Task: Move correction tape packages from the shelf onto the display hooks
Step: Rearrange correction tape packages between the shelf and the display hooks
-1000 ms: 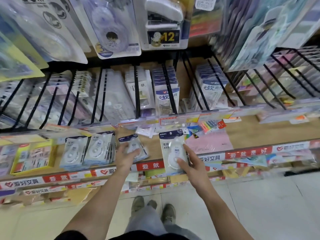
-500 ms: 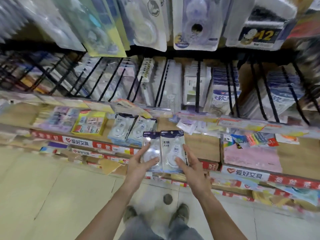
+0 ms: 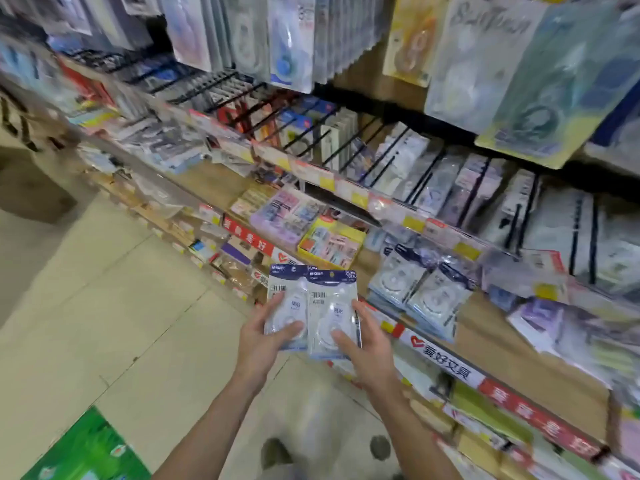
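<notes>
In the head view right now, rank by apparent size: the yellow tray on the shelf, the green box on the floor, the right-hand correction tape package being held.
1. Green box, though cut off by the frame and nearest the camera, so unsure.
2. Yellow tray and right-hand correction tape package look about alike; the package is nearer, so I won't rank them.

Two correction tape packages are held side by side, overlapping, over the tiled floor (image 3: 114,306) in front of the wooden shelf (image 3: 502,344). The left hand (image 3: 258,344) pinches the left package (image 3: 285,306), thumb across its front; the right hand (image 3: 369,355) grips the right package (image 3: 332,313) the same way. More correction tape packages (image 3: 419,292) lie on the shelf just beside them. Black display hooks (image 3: 398,154) jut out above, carrying blurred stationery packs.
</notes>
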